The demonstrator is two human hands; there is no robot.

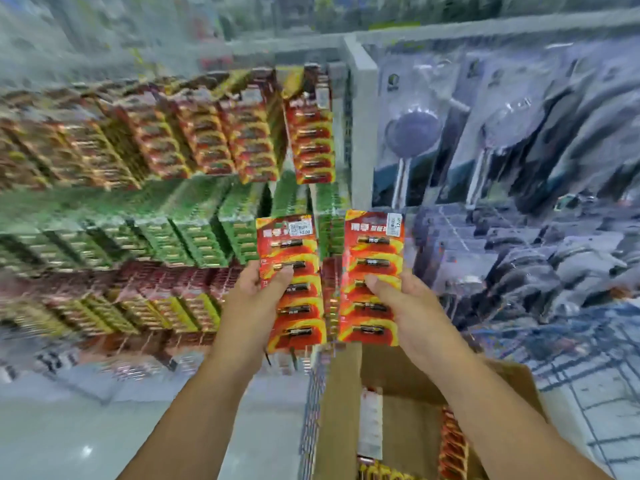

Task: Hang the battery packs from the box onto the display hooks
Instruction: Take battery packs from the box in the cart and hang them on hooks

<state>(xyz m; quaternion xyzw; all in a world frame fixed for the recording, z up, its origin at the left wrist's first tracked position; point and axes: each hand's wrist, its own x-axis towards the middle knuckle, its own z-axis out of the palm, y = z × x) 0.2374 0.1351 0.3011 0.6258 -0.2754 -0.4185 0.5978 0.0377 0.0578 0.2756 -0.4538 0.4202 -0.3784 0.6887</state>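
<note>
My left hand point(254, 306) grips a red and yellow battery pack point(292, 271), thumb across its front. My right hand point(403, 306) grips a second red battery pack point(375, 258) the same way. Both packs are upright, side by side, in front of the display. Above them a row of red battery packs point(313, 140) hangs on the display hooks. Below my arms stands the open cardboard box point(346, 393), with more red packs point(453, 445) at its right side.
Rows of red, green and yellow battery packs point(173, 223) fill the display to the left, blurred. Shower heads in clear packaging point(415, 133) hang to the right behind a white upright divider point(360, 98). A pale tiled floor point(86, 427) lies at the lower left.
</note>
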